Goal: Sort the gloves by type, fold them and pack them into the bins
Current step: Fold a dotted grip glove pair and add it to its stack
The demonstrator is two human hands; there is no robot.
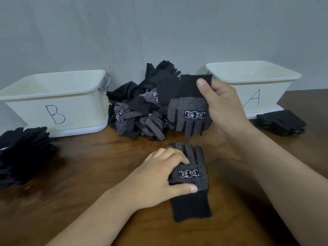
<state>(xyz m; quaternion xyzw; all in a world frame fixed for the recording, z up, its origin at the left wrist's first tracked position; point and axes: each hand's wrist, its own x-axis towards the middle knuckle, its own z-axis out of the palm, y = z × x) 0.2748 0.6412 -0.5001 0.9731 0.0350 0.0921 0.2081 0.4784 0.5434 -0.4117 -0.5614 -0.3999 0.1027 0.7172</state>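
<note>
A black glove with white dots [192, 176] lies flat on the wooden table, fingers pointing away from me. My left hand [158, 176] rests on it with fingers on its palm and thumb at its cuff edge. My right hand [221, 105] pinches the cuff of a second dotted glove [188, 110] and holds it up above the table, its fingers hanging down. Behind it lies a mixed heap of black gloves [142, 110], dotted and plain. Bin B [74, 96] stands at the left, bin A [266, 80] at the right.
A stack of plain black gloves [24, 153] sits at the left table edge in front of bin B. Another stack of black gloves [282, 121] lies in front of bin A. A grey wall runs close behind the bins.
</note>
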